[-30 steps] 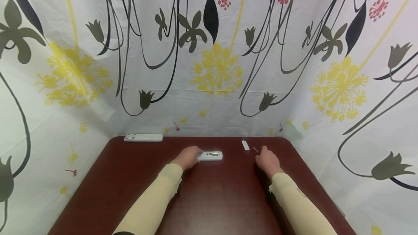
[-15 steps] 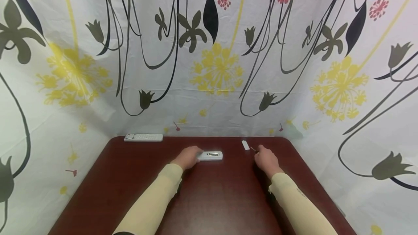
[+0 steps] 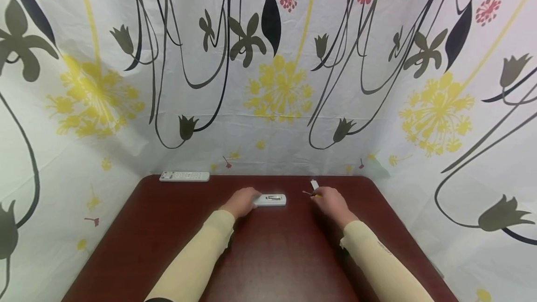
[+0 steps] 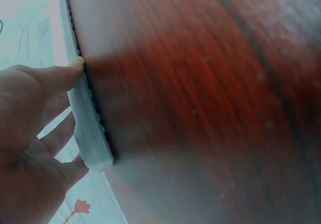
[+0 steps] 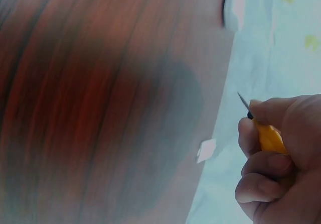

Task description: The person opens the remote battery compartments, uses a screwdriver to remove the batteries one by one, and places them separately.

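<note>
A remote control (image 3: 270,203) lies button side down in the middle of the far part of the table, its battery compartment uncovered on top. My left hand (image 3: 242,202) grips its left end, thumb (image 4: 62,78) on the near edge and fingers on the far side. In my right hand (image 3: 333,204) is a small screwdriver (image 5: 270,137) with a yellow handle, held between thumb and curled fingers. Its thin shaft points left toward the remote, apart from it. A white battery cover (image 3: 314,184) lies just behind the right hand, partly hidden by it in the head view.
A second white remote control (image 3: 184,176) lies button side up at the table's far left edge. The dark red table (image 3: 272,255) ends at a flower-patterned curtain (image 3: 277,153), which also hangs along both sides.
My right hand has moved left with the screwdriver, nearer the remote control, and now covers part of the battery cover. The left hand and the remote control have stayed in place.
</note>
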`<state>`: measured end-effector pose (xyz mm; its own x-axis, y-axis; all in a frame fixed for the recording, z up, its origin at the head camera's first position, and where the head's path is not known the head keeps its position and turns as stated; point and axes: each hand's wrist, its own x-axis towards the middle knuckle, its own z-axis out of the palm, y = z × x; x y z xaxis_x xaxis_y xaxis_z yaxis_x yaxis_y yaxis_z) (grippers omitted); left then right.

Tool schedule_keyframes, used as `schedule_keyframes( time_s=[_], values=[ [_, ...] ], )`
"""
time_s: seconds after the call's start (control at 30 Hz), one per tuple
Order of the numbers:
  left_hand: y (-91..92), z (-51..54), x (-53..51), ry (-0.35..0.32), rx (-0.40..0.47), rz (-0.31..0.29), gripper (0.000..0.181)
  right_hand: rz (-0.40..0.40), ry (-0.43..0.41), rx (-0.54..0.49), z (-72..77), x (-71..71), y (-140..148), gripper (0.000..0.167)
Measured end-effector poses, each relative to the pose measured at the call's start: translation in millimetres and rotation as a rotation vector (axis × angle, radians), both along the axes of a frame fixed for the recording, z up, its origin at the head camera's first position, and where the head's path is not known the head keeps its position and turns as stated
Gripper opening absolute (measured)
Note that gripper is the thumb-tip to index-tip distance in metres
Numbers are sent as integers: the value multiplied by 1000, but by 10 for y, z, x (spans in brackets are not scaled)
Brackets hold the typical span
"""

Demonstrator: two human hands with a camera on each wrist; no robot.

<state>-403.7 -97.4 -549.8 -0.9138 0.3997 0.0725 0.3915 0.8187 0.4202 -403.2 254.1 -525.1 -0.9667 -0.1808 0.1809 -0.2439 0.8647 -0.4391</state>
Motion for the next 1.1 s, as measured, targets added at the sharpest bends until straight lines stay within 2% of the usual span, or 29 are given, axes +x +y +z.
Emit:
schedule_keyframes(
  time_s=[0.1, 0.27, 0.5, 0.73, 0.9, 1.1],
  values=[
    [1, 2, 0, 13, -12, -4, 42, 49, 14, -3, 44, 32, -110, 14],
    [8, 4, 8, 20, -22, -9, 42, 92, -10, 5, 82, 59, -262, 13],
    [4, -2, 9, 39, 8, -28, 41, 154, -16, 18, 128, 46, -463, 14],
    [-1, -19, 9, -2, 9, -12, 42, 221, -34, -9, 125, 26, -570, 20],
    [-4, -14, 2, 40, -4, -39, 41, 252, -67, -5, 151, 29, -636, 32],
    [-12, -19, -5, 75, 3, -60, 40, 240, -109, 53, 179, -21, -720, 30]
  ],
)
